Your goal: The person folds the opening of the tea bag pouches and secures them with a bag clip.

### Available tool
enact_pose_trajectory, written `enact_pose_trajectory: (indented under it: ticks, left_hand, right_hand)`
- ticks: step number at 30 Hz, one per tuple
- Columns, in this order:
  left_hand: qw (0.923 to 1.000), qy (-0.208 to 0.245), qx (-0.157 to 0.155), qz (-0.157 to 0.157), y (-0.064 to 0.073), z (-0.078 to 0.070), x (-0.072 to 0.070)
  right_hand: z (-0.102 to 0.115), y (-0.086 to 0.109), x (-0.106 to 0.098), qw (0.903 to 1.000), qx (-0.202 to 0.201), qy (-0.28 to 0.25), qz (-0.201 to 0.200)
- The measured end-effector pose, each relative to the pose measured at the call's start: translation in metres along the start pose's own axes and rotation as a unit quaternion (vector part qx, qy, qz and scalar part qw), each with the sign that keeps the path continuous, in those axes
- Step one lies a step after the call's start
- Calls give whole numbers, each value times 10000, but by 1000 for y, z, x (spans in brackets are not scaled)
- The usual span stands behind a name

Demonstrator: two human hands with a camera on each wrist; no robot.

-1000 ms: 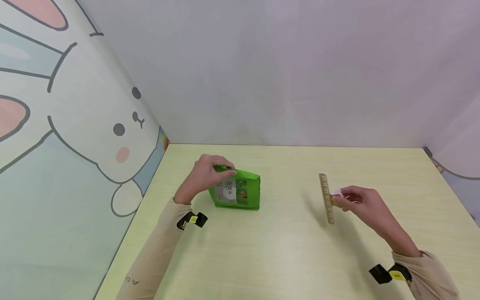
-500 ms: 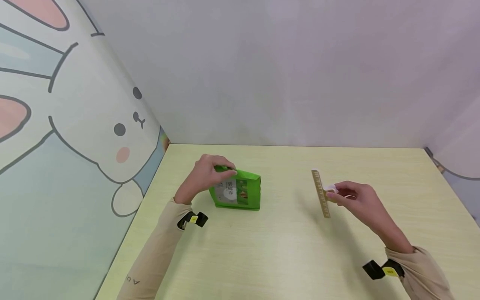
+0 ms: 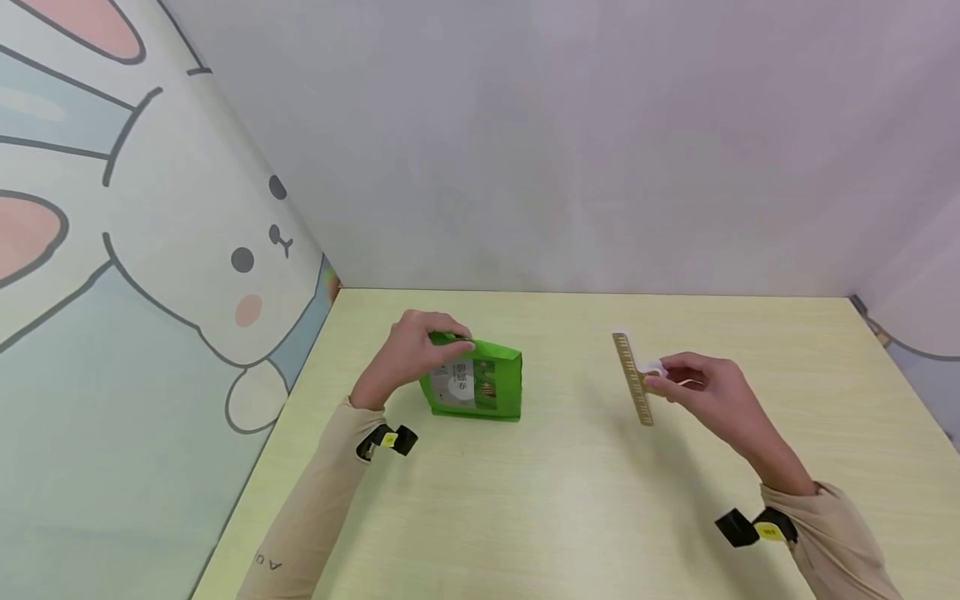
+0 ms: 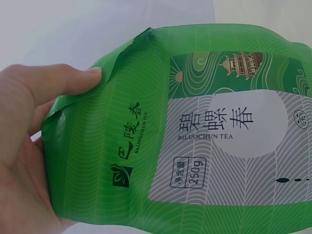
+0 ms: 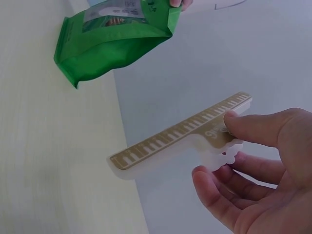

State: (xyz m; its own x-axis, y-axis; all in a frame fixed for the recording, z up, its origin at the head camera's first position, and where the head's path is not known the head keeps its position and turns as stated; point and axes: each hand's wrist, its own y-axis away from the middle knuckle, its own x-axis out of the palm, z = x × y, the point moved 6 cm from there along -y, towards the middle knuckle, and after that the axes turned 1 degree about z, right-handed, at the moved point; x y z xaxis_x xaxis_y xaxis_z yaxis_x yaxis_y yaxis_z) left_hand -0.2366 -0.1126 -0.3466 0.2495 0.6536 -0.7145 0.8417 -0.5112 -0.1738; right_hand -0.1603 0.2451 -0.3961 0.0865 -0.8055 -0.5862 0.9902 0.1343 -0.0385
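My left hand (image 3: 408,354) pinches the upper left corner of a green tea bag (image 3: 487,387), which stands on the table. Up close in the left wrist view, the top of the tea bag (image 4: 122,146) is folded over, with the thumb on the fold and the other fingers mostly hidden behind. To the right, above the tabletop, my right hand (image 3: 712,404) holds a long clip (image 3: 632,379) by its handle, apart from the bag. Gold with white key-like marks on one face, the clip (image 5: 180,131) has a white body; thumb and fingers grip its scalloped tab.
A pale wooden table (image 3: 547,508) spans the front, backed by a plain light curtain (image 3: 570,150). On the left stands a wall panel (image 3: 165,350) with a cartoon rabbit. A dark cord (image 3: 862,312) lies by the far right table corner.
My right hand has moved left and slightly away from me, carrying the clip closer to the tea bag. The left hand and the bag stay in place.
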Motion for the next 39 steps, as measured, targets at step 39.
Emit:
enact_pose_trajectory:
  ticks: [39]
  left_hand:
    - [9998,152,-130,-9,2,1,0]
  right_hand:
    - [33,-24,14,9961,-873,-116,-88]
